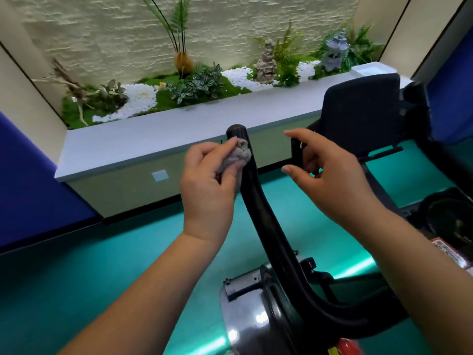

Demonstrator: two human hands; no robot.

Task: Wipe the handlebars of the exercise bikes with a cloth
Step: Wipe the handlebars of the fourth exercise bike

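Over on the left, the left hand [207, 180] has the grey cloth [236, 157] bunched up in its fingers, thumb and fingertips pinching it into a soft wad and pressing it against the upper stretch of the black handlebar [256, 201], just below the rounded end cap. That cloth looks light and limp, the kind that crumples to any shape, so balling it in the fingers is a sensible hold; I'd judge it wraps a round tube easily if the hand closes around it. The bar itself reads as stiff, smooth and a little glossy, fixed to the bike, so it will not give under pressure, though a slick tube lets a loose wad skate rather than scrub. It rises from the bike frame low in the middle of the view and curves up toward the grey ledge [153, 139] with its little planter garden behind. Moving right, the right hand [325, 170] floats beside the bar, apart from it, fingers spread and gently bent, thumb out, holding nothing. Whether its fingertips brush the dark bracket behind them, I cannot tell. Behind that hand stands the black console [358, 108], and far right more dark bike hardware sits over the teal floor [102, 265].
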